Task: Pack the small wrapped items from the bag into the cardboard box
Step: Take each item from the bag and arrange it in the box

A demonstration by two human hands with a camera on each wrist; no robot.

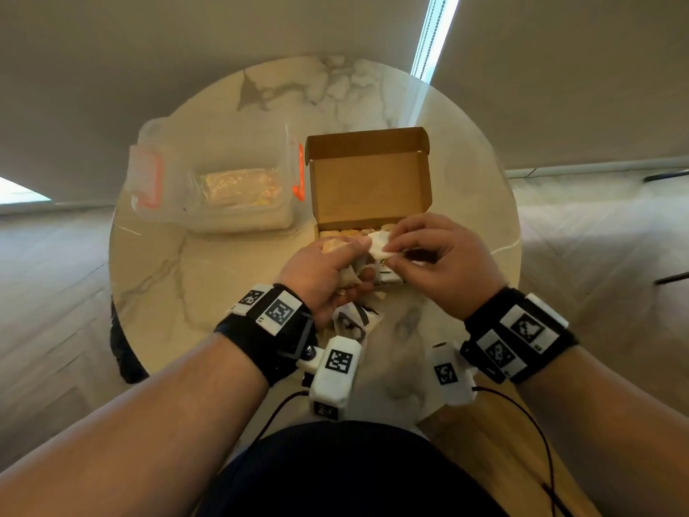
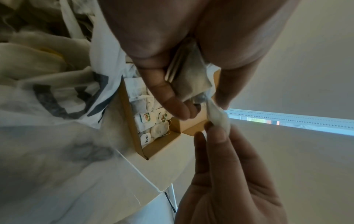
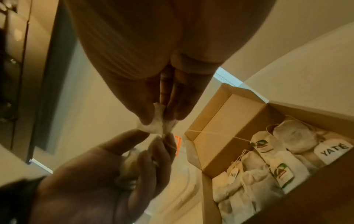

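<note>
An open cardboard box (image 1: 369,188) stands mid-table, its tray part-filled with tagged white tea bags (image 3: 287,136). My left hand (image 1: 346,255) hovers over the tray's near edge and grips a small bunch of tea bags (image 2: 191,78). My right hand (image 1: 391,251) pinches one white tea bag (image 1: 378,242) between thumb and fingers, right at the left hand's fingertips. The wrist views show this bag (image 3: 157,124) stretched between both hands. A crumpled white bag with dark print (image 2: 57,98) lies under my left wrist near the table's front. The hands hide much of the tray.
A clear plastic container (image 1: 238,195) with orange clips and its loose lid (image 1: 149,173) sits left of the box on the round marble table (image 1: 179,278). Curtained walls stand behind the table. Cables hang from my wrist cameras at the table's near edge.
</note>
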